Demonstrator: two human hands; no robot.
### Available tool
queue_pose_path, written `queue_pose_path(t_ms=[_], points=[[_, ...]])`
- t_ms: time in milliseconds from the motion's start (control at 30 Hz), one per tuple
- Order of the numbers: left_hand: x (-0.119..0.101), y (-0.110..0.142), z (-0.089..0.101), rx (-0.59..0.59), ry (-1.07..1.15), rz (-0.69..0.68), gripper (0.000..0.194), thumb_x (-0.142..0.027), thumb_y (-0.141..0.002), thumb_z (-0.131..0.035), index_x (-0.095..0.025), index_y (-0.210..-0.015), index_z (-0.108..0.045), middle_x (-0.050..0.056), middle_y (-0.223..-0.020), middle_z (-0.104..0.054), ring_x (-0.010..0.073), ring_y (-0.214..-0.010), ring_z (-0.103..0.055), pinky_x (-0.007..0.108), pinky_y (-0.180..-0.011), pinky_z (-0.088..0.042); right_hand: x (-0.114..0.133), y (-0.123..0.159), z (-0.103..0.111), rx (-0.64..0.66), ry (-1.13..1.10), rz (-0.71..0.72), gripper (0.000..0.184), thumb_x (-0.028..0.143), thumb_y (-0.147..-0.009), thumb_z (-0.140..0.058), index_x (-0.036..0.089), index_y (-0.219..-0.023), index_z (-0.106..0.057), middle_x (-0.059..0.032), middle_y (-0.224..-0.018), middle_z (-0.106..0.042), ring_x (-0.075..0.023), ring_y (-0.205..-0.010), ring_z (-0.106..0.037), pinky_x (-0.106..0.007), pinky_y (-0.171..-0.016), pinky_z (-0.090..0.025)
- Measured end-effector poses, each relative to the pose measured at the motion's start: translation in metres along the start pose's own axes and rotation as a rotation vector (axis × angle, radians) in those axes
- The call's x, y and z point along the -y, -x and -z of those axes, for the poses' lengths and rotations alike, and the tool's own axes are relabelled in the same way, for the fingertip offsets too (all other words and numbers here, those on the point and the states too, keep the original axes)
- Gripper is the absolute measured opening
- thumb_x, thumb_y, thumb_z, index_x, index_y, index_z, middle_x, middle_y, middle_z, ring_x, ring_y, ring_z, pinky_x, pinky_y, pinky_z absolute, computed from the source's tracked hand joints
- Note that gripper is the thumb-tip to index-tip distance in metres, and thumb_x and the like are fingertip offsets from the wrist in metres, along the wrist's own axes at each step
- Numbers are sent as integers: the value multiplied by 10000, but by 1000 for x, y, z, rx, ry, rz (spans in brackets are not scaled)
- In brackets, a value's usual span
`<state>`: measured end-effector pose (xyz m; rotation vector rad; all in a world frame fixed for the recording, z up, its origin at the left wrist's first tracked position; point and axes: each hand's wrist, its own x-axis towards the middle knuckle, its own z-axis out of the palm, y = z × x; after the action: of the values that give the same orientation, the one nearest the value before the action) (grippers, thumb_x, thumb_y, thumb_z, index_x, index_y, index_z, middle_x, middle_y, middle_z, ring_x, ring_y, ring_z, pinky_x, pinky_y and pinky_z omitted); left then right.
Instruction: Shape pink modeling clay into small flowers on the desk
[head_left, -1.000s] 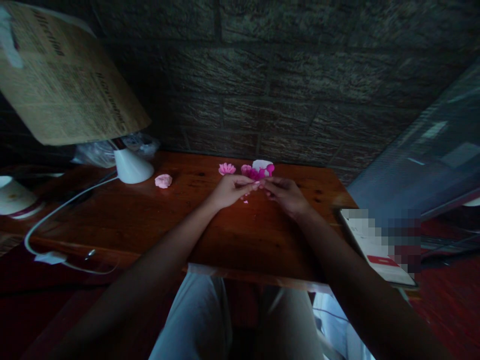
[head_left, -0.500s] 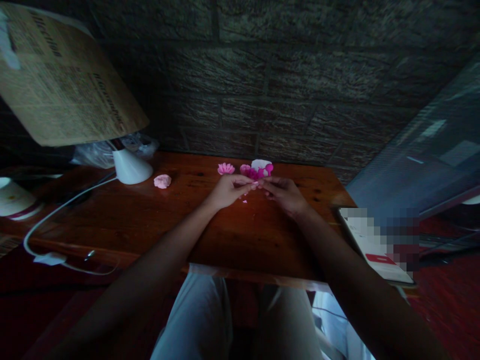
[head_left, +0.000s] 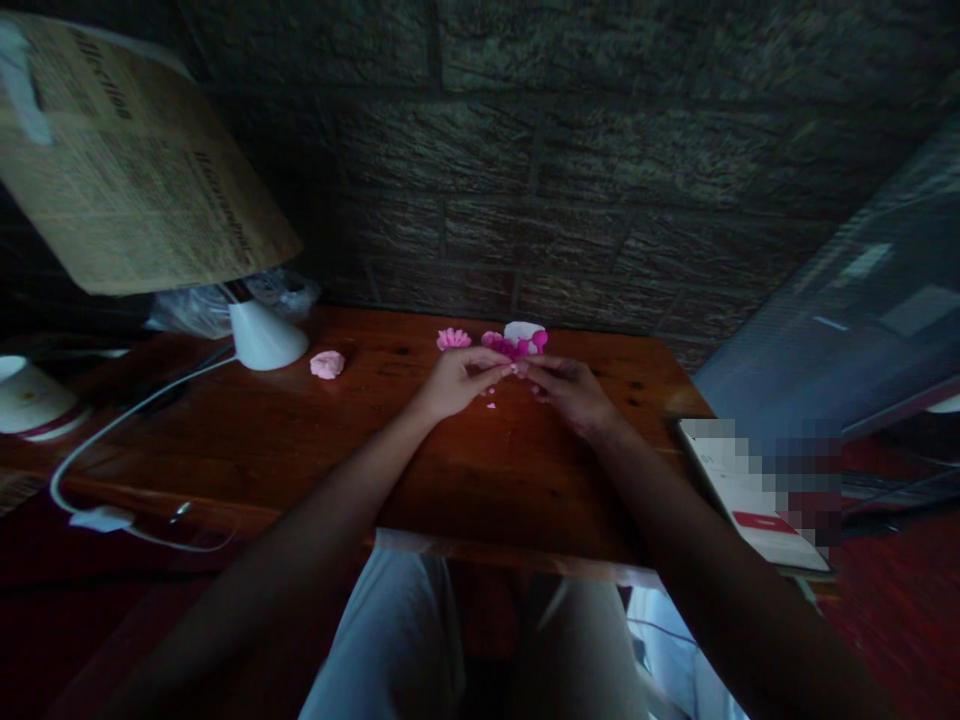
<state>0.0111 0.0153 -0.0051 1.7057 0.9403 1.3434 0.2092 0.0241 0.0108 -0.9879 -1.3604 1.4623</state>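
Note:
My left hand [head_left: 465, 382] and my right hand [head_left: 566, 388] meet fingertip to fingertip over the wooden table. Between them they pinch a small pale pink piece [head_left: 514, 369], which looks like soft clay; its shape is mostly hidden by my fingers. Just behind my hands lie a pink petalled flower [head_left: 453, 339], darker magenta pieces [head_left: 538, 341] and a white lump [head_left: 520, 328]. Tiny pink crumbs [head_left: 491, 405] are on the wood near my left hand. Farther left sits a larger pale pink lump [head_left: 327, 365].
A lamp with a white base [head_left: 266, 338] and newsprint shade [head_left: 142, 170] stands at the left, its cable hanging over the table [head_left: 247, 440] edge. A white cup [head_left: 34, 400] is far left. At the right edge lies a tablet [head_left: 739, 480]. A stone wall rises behind.
My hands stay nearly in place, with the fingertips shifting slightly around the pink piece. The view has moved a little; the other things lie as before.

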Motion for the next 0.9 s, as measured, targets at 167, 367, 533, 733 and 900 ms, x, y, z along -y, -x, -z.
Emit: queue_pose_path(t_ms=[167, 367, 533, 733, 900], points=[[-2, -1, 4, -56, 146, 161, 285, -371, -838, -815, -169, -1039, -828, 103, -980, -804, 134, -730, -666, 245, -616, -516, 5, 1, 1, -112, -88, -31, 543, 549, -401, -993, 200, -770, -800, 10, -737, -690, -88, -631, -488, -246, -587, -390], [-5, -2, 3, -27, 366, 288, 330, -425, -823, -838, -156, -1013, -823, 109, -979, -789, 107, -729, -633, 235, -649, -497, 10, 3, -1, -94, -93, 3, 550, 618, -440, -971, 199, -728, -761, 12, -714, -663, -95, -627, -470, -256, -596, -397], [-8, -1, 5, 29, 448, 327, 303, -377, -805, -864, -176, -1029, -828, 88, -993, -783, 102, -780, -646, 257, -742, -522, 7, 1, 1, -74, -54, 47, 502, 619, -507, -958, 205, -666, -724, 9, -674, -624, -113, -625, -469, -272, -589, -377], [-9, 1, 5, 93, 485, 363, 256, -285, -784, -880, -169, -1004, -820, 80, -997, -784, 95, -778, -651, 248, -730, -515, 4, 0, 2, -69, -106, 36, 462, 519, -495, -981, 231, -809, -802, 6, -772, -697, -116, -665, -506, -278, -618, -393], [-11, 2, 4, 73, 519, 399, 252, -259, -713, -924, -164, -925, -827, 66, -936, -783, 91, -759, -649, 229, -705, -507, 7, 1, 3, -88, -153, -32, 455, 478, -457, -998, 233, -791, -809, 3, -773, -701, -113, -695, -539, -263, -647, -422]])
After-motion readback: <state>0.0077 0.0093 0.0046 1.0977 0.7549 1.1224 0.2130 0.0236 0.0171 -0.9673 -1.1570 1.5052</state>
